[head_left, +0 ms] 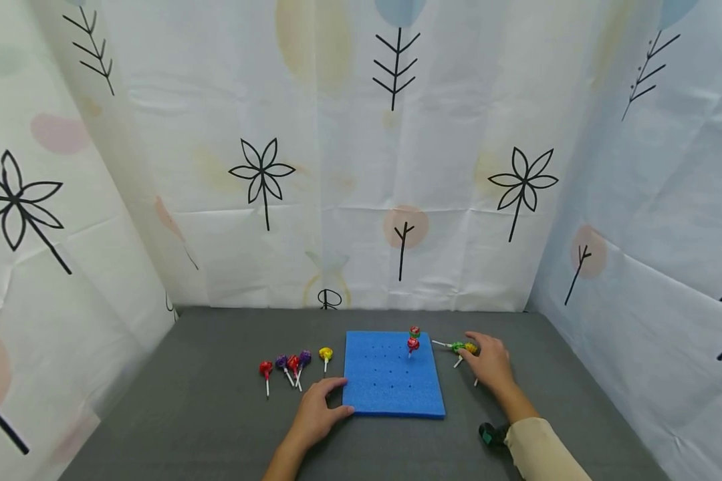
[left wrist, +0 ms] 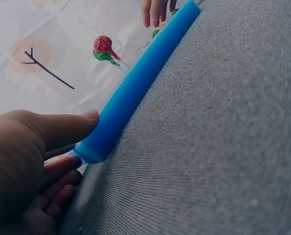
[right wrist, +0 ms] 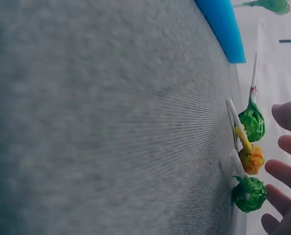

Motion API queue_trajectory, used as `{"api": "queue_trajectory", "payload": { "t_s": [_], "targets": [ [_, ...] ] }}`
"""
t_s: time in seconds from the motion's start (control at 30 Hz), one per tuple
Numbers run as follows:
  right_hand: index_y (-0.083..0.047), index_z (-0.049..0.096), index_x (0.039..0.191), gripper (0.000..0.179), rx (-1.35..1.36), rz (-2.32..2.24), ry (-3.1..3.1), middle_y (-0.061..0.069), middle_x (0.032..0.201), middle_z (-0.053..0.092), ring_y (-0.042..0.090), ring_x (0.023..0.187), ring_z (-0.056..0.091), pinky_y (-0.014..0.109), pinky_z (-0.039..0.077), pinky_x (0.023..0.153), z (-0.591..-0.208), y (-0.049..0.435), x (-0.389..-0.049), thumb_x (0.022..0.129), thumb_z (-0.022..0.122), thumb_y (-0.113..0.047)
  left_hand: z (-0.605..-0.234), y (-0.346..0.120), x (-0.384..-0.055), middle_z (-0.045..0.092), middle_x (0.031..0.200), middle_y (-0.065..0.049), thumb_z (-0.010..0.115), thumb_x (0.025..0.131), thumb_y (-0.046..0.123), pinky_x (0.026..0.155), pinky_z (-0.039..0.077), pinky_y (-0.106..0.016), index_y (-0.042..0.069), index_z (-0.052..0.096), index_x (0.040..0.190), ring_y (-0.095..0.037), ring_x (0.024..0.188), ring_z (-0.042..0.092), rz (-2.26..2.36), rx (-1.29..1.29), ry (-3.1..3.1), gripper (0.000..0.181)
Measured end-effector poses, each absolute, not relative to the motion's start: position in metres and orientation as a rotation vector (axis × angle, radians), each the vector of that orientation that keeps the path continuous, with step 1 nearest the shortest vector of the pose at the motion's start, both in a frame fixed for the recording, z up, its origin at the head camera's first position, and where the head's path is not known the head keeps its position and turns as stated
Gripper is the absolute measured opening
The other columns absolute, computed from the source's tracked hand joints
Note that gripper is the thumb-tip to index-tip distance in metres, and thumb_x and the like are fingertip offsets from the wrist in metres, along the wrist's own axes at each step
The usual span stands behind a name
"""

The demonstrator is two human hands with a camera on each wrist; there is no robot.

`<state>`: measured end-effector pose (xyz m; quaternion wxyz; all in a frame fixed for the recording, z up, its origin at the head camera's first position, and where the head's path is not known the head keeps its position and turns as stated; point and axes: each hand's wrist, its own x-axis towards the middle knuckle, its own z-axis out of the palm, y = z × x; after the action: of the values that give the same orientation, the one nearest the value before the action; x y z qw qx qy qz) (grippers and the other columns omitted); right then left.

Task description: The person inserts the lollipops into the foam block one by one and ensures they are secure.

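Right hand (head_left: 492, 364) loose, left hand (head_left: 317, 413) unclenched against blue board (head_left: 391, 402) — green lollipop (right wrist: 250, 195) probably light, hard, slick-wrapped — pinch its stick (right wrist: 237, 163).

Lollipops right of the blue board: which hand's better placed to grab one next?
Right, I'd say: the right hand is beside the green lollipops, apparently holding nothing; the left hand is at the left edge of the blue board.

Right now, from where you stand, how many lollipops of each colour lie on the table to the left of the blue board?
Red lollipops: 2
Purple lollipops: 2
Yellow lollipop: 1
Total: 5
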<state>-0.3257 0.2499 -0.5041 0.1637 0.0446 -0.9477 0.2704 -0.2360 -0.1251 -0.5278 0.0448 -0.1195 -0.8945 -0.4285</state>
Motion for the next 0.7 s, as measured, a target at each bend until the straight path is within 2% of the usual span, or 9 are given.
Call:
{"api": "queue_trajectory", "payload": {
  "t_s": [0.33,0.7],
  "targets": [
    [0.0,0.058,0.129,0.048,0.071,0.715,-2.81,0.028,0.125,0.058,0.052,0.116,0.045,0.067,0.034,0.088,-0.505,0.257,-0.336,0.09,0.068,-0.027,-0.53,-0.125,-0.238,0.061,0.125,-0.013,0.081,0.079,0.029,0.097,0.039,-0.059,0.009,0.064,0.124,-0.037,0.118,0.052,-1.311,-0.347,-2.743,0.052],
    [0.0,0.063,0.122,0.042,0.038,0.698,-2.873,0.027,0.124,0.059,0.052,0.115,0.046,0.066,0.034,0.09,-0.505,0.263,-0.341,0.093,0.064,-0.031,-0.531,-0.124,-0.236,0.062,0.123,-0.014,0.082,0.077,0.029,0.096,0.039,-0.058,0.006,0.065,0.122,-0.038,0.117,0.053,-1.262,-0.371,-2.712,0.053]
  ]
}}
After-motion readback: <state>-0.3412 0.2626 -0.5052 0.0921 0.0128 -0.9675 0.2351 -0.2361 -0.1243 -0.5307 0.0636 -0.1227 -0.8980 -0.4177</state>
